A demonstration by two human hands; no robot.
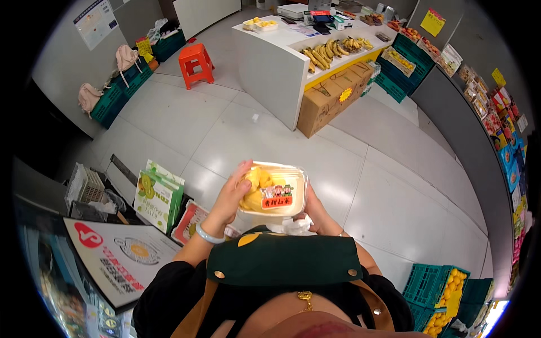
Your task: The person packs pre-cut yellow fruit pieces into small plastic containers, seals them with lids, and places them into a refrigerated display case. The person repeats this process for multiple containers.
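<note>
A shallow pale tray of yellow fruit pieces (298,179), under clear wrap with a printed sticker, is held in front of my chest. The pieces lie mostly towards its left end. My left hand (230,192) grips the tray's left end, thumb over the top. At the right end, my right hand (318,211) holds the side, its fingers partly hidden below. A crumpled white tissue or wrap (298,225) is at my right hand, under the tray's near edge. A dark green apron (283,260) covers my front.
A white counter (270,55) bears bananas (323,55) and more fruit trays (267,25). Below stands a cardboard box (334,97). An orange stool (196,65) is ahead left; a kiwi carton (156,194) and sign (127,253) are at left, crates of yellow fruit (427,283) at lower right.
</note>
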